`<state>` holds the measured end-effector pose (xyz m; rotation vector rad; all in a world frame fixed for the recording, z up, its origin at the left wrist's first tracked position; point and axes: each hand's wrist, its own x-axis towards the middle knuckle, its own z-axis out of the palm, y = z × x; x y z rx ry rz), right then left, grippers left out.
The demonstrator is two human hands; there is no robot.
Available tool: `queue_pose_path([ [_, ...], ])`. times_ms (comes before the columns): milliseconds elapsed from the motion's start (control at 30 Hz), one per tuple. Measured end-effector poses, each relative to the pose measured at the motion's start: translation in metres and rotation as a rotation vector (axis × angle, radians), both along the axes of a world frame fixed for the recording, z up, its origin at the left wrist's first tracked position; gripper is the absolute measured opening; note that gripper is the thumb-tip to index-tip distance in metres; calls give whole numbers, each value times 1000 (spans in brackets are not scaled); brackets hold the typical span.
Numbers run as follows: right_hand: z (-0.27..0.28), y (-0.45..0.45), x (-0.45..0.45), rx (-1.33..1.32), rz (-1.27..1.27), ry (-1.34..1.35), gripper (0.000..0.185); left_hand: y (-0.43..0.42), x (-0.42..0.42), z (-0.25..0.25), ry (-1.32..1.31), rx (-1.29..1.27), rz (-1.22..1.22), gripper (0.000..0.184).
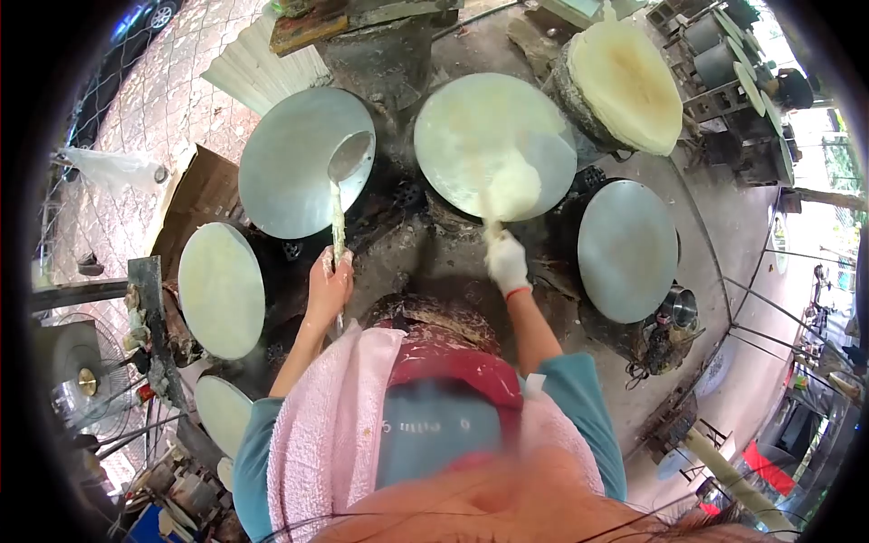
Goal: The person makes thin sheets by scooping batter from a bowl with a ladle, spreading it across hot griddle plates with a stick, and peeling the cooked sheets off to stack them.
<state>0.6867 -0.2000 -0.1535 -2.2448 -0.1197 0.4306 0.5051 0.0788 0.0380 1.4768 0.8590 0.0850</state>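
Note:
My left hand (330, 288) is closed round the batter-crusted handle of a ladle (349, 156). The ladle's round bowl is over the grey upper-left griddle (288, 172). My right hand (508, 264), in a white glove, is closed round the near end of a pale, batter-coated tool (491, 220). Its far part is blurred, so I cannot make out its shape. It reaches over the upper-middle griddle (471, 113), where a thin pale layer covers the surface. A thicker patch of pale batter (514, 188) lies near that griddle's front edge.
A grey griddle (626, 252) stands at right. At left are a griddle with a pale layer (222, 291) and another pale disc (224, 414) below it. A stack of flat pale rounds (625, 86) sits at upper right. A fan (86, 380) stands far left, by a cardboard box (192, 206).

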Motion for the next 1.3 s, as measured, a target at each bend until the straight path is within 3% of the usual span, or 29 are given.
queue_pose_path([
  [33, 26, -4, -16, -154, 140, -135, 32, -5, 2, 0, 5, -2, -3, 13],
  [67, 37, -14, -15, -278, 131, 50, 32, -10, 6, 0, 9, 2, 3, 13],
  [167, 57, -45, 21, -405, -14, -55, 25, -28, 17, 1, 25, 16, 12, 14],
  [267, 46, -66, 76, -349, -55, -36, 32, -49, 28, 5, 30, 28, 3, 14],
  [333, 63, -65, 76, -66, -56, 188, 35, -65, 34, 11, 26, 30, 11, 14],
  [400, 30, -80, 47, -201, 170, -37, 39, -77, 36, 18, 59, 15, 34, 14],
  [433, 31, -89, 33, -302, 270, 25, 41, -83, 35, 20, 74, 7, 51, 14],
  [467, 47, -96, 33, -426, 256, 148, 43, -88, 36, 20, 66, 1, 72, 14],
  [600, 48, -116, 99, -426, 110, -67, 35, -103, 30, 16, 68, -3, 113, 13],
  [733, 51, -95, 157, -341, 28, -117, 32, -113, 42, 14, 76, 15, 90, 14],
  [867, 46, -108, 99, -384, 182, -28, 51, -115, 59, 20, 95, 21, 40, 15],
  [933, -3, -120, 112, -463, 176, -38, 60, -113, 63, 14, 93, 29, 9, 15],
  [1033, 9, -102, 165, -680, 230, -152, 65, -114, 65, 13, 112, 48, -6, 14],
  [1067, 38, -86, 191, -569, 67, 6, 63, -115, 66, 13, 119, 56, -3, 15],
  [1133, 38, -70, 239, -589, 71, -84, 61, -118, 64, 12, 141, 73, 19, 16],
  [1200, 36, -54, 275, -622, 78, -228, 47, -120, 63, 12, 149, 79, 13, 17],
  [1300, 73, -34, 263, -383, 126, -171, 47, -123, 66, 9, 155, 50, 21, 17],
])
